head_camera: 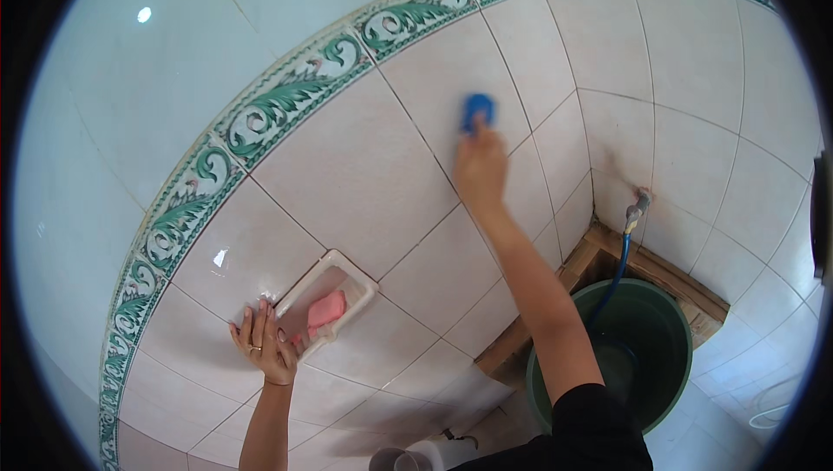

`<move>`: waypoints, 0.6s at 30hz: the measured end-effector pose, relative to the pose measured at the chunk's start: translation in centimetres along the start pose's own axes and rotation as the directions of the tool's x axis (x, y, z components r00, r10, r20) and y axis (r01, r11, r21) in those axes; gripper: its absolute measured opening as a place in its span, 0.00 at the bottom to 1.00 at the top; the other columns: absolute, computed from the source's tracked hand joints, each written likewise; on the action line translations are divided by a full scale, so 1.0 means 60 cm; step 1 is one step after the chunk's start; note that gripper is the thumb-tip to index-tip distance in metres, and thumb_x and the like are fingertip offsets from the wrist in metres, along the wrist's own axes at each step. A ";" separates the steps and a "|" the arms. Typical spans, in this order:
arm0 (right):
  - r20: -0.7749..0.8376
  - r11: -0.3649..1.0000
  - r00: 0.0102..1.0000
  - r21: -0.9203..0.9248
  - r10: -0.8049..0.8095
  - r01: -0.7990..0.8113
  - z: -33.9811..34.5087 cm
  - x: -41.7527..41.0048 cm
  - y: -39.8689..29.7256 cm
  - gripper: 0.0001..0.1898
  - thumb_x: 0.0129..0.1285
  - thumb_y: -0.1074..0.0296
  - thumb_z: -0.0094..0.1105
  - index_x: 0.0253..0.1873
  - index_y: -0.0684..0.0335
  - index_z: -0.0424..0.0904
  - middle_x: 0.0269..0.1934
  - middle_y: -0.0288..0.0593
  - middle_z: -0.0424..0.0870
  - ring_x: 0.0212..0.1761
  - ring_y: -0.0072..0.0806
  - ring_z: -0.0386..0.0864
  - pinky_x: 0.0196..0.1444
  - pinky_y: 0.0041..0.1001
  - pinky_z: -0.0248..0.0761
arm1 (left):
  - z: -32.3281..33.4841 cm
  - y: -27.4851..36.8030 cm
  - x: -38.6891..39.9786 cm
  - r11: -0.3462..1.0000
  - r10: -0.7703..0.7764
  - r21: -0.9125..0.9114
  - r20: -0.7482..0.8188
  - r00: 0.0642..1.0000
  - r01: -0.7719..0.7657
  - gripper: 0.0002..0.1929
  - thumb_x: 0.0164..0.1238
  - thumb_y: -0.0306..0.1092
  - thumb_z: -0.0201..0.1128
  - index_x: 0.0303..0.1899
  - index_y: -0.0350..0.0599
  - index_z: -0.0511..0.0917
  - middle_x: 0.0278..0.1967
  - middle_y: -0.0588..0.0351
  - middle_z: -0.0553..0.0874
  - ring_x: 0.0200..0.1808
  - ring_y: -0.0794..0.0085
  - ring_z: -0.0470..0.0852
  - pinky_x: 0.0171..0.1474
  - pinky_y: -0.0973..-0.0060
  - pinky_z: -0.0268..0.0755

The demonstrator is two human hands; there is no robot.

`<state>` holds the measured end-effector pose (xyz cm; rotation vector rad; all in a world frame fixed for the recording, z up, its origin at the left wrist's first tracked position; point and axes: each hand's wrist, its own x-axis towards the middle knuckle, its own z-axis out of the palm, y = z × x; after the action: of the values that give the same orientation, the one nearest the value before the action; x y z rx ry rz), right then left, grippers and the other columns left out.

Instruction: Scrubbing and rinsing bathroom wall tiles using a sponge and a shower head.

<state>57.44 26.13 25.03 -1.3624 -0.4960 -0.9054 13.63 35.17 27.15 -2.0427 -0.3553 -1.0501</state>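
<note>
My right hand [481,168] holds a blue scrubbing brush or sponge [478,113] against the pinkish wall tiles [364,165], below the green leaf-patterned border. The blue thing is blurred, so its exact kind cannot be told. My left hand [265,344], with a ring on one finger, lies with spread fingers on the tiled wall at the lower left edge of a recessed ceramic soap dish [332,259]. Inside the dish rests a pink bar of soap [327,309], with smaller pink pieces near my left hand.
At the right, a tap [638,207] on the wall carries a blue hose [623,262] that runs into a large green tub [680,341]. Brown tiled ledges [677,275] border the tub. Plastic containers [442,453] stand at the bottom, and a white cord or hose [771,415] shows at lower right.
</note>
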 end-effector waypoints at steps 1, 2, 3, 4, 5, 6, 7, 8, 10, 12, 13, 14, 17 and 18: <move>0.081 0.991 0.990 0.071 -0.119 0.113 0.006 -0.026 -0.049 0.18 0.63 0.65 0.58 0.56 0.63 0.76 0.32 0.52 0.75 0.33 0.50 0.72 0.33 0.45 0.62 | -0.003 -0.002 -0.002 1.000 -0.007 0.010 -0.008 1.000 0.007 0.18 0.74 0.34 0.45 0.56 0.38 0.78 0.61 0.52 0.78 0.69 0.55 0.67 0.74 0.51 0.40; 0.086 0.945 0.945 0.116 -0.317 0.306 0.001 -0.059 -0.102 0.16 0.61 0.65 0.59 0.53 0.61 0.77 0.31 0.50 0.72 0.32 0.49 0.71 0.31 0.44 0.59 | -0.006 -0.005 -0.004 1.000 -0.010 -0.006 0.000 1.000 0.010 0.18 0.74 0.34 0.45 0.56 0.39 0.78 0.61 0.52 0.78 0.69 0.55 0.67 0.74 0.52 0.40; 0.080 0.860 0.862 0.153 -0.501 0.486 -0.007 -0.077 -0.134 0.14 0.60 0.65 0.60 0.51 0.59 0.78 0.30 0.49 0.70 0.31 0.47 0.70 0.29 0.43 0.56 | -0.008 -0.005 -0.004 1.000 -0.009 -0.027 0.004 1.000 0.009 0.18 0.73 0.34 0.46 0.56 0.39 0.78 0.61 0.52 0.78 0.69 0.55 0.67 0.74 0.52 0.40; 0.071 0.855 0.858 0.154 -0.509 0.495 -0.005 -0.069 -0.136 0.14 0.60 0.65 0.60 0.51 0.59 0.78 0.30 0.49 0.70 0.31 0.47 0.70 0.29 0.43 0.56 | -0.010 -0.003 -0.004 1.000 -0.013 -0.023 -0.007 1.000 0.012 0.18 0.73 0.34 0.46 0.56 0.39 0.78 0.61 0.52 0.78 0.69 0.55 0.67 0.74 0.52 0.40; 0.082 0.856 0.855 0.127 -0.513 0.501 -0.002 -0.061 -0.132 0.14 0.60 0.65 0.60 0.50 0.59 0.78 0.29 0.48 0.69 0.32 0.46 0.69 0.29 0.41 0.55 | -0.013 0.000 -0.004 0.999 -0.038 -0.035 -0.005 0.999 0.038 0.18 0.71 0.35 0.47 0.55 0.41 0.79 0.60 0.54 0.79 0.69 0.57 0.67 0.74 0.51 0.40; 0.089 0.855 0.851 0.091 -0.518 0.511 0.000 -0.044 -0.119 0.13 0.59 0.65 0.61 0.49 0.59 0.78 0.29 0.47 0.68 0.32 0.44 0.69 0.29 0.40 0.53 | -0.012 0.004 0.000 0.997 -0.061 -0.052 -0.011 0.998 0.061 0.18 0.69 0.35 0.49 0.54 0.43 0.81 0.60 0.57 0.80 0.68 0.58 0.68 0.74 0.50 0.40; 0.008 0.937 0.938 0.036 -0.347 0.346 0.014 0.002 -0.072 0.14 0.62 0.63 0.59 0.51 0.59 0.77 0.29 0.47 0.68 0.31 0.44 0.69 0.28 0.41 0.53 | -0.008 0.010 0.005 0.997 -0.062 -0.056 -0.030 0.998 0.060 0.18 0.69 0.35 0.49 0.54 0.43 0.81 0.60 0.57 0.80 0.68 0.58 0.68 0.74 0.50 0.40; 0.121 0.979 0.979 -0.102 -0.165 0.178 0.017 0.052 -0.021 0.16 0.66 0.61 0.54 0.55 0.60 0.75 0.31 0.49 0.73 0.31 0.45 0.71 0.29 0.44 0.57 | -0.005 0.014 0.007 0.995 -0.066 -0.075 -0.023 0.998 0.064 0.18 0.69 0.35 0.49 0.54 0.44 0.81 0.59 0.57 0.81 0.68 0.59 0.68 0.74 0.50 0.40; -0.022 0.980 0.995 -0.170 0.100 -0.102 0.002 0.147 0.016 0.20 0.70 0.59 0.48 0.60 0.64 0.71 0.35 0.54 0.77 0.35 0.50 0.76 0.32 0.47 0.66 | -0.006 0.014 0.004 0.993 -0.074 -0.091 -0.020 0.997 0.072 0.18 0.69 0.35 0.49 0.54 0.44 0.81 0.59 0.58 0.81 0.68 0.59 0.69 0.74 0.51 0.40; 0.001 0.983 0.993 -0.138 0.119 -0.117 0.012 0.171 -0.017 0.21 0.69 0.59 0.50 0.61 0.63 0.70 0.34 0.55 0.77 0.34 0.50 0.76 0.32 0.47 0.66 | -0.008 0.006 0.001 0.997 -0.035 -0.074 -0.004 0.999 0.035 0.18 0.70 0.34 0.48 0.55 0.40 0.80 0.60 0.55 0.80 0.69 0.57 0.66 0.74 0.50 0.40; 0.026 0.984 0.990 -0.114 0.139 -0.136 0.018 0.179 -0.031 0.22 0.68 0.58 0.51 0.63 0.63 0.69 0.33 0.55 0.76 0.33 0.51 0.75 0.33 0.47 0.66 | -0.006 0.007 0.002 0.996 -0.037 -0.076 -0.012 0.999 0.036 0.18 0.70 0.34 0.48 0.55 0.40 0.80 0.60 0.55 0.80 0.69 0.57 0.66 0.74 0.50 0.40; 0.024 0.995 0.998 -0.087 -0.051 0.053 0.033 0.161 -0.056 0.23 0.67 0.59 0.53 0.64 0.61 0.68 0.33 0.55 0.75 0.33 0.50 0.74 0.32 0.47 0.65 | -0.007 0.006 0.002 0.996 -0.036 -0.077 -0.007 0.999 0.036 0.18 0.69 0.34 0.48 0.55 0.39 0.80 0.60 0.55 0.80 0.69 0.57 0.66 0.74 0.50 0.40; -0.033 0.839 0.841 0.045 -0.541 0.542 0.045 0.073 -0.187 0.27 0.63 0.60 0.58 0.67 0.51 0.67 0.34 0.52 0.72 0.34 0.47 0.72 0.33 0.45 0.63 | -0.014 -0.003 -0.006 0.998 -0.047 -0.052 0.006 0.999 0.047 0.18 0.69 0.34 0.48 0.55 0.40 0.80 0.60 0.55 0.80 0.69 0.57 0.67 0.74 0.50 0.40; -0.036 0.837 0.838 0.037 -0.545 0.546 0.043 0.084 -0.183 0.27 0.63 0.60 0.58 0.67 0.51 0.67 0.34 0.52 0.72 0.34 0.47 0.72 0.33 0.45 0.63 | -0.013 -0.001 -0.005 0.998 -0.041 -0.055 0.013 0.999 0.042 0.18 0.70 0.34 0.48 0.55 0.40 0.80 0.60 0.55 0.80 0.69 0.58 0.67 0.74 0.50 0.40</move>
<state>52.23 27.76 36.10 -1.1787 -0.9111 -1.3647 12.98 34.67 27.22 -2.0992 -0.3800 -1.0841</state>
